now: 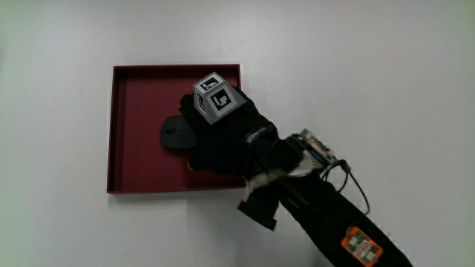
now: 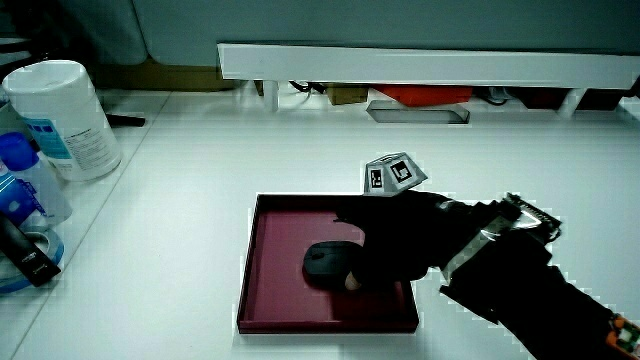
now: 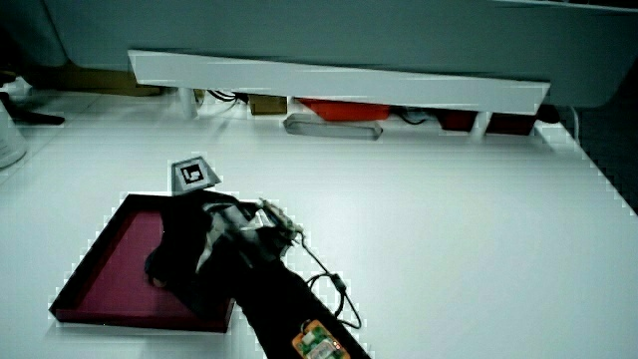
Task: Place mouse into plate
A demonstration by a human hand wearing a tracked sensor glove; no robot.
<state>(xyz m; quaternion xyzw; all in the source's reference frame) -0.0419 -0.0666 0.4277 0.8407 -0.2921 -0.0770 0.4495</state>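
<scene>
A dark red square plate (image 1: 141,89) with a low rim lies flat on the white table; it also shows in both side views (image 2: 275,260) (image 3: 110,264). A black mouse (image 1: 175,135) rests on the plate's floor near its middle (image 2: 322,264). The gloved hand (image 1: 215,137) lies over the part of the mouse nearer to the forearm, one finger and the thumb curled along its two flanks. The patterned cube (image 1: 213,96) sits on the back of the hand. In a side view the hand (image 3: 184,249) hides the mouse.
A white wipes canister (image 2: 65,115), a blue-capped bottle (image 2: 20,190) and a dark object (image 2: 30,255) stand at the table's edge. The low partition (image 2: 430,65) runs along the table's end farthest from the person. A thin cable (image 1: 356,185) loops off the forearm.
</scene>
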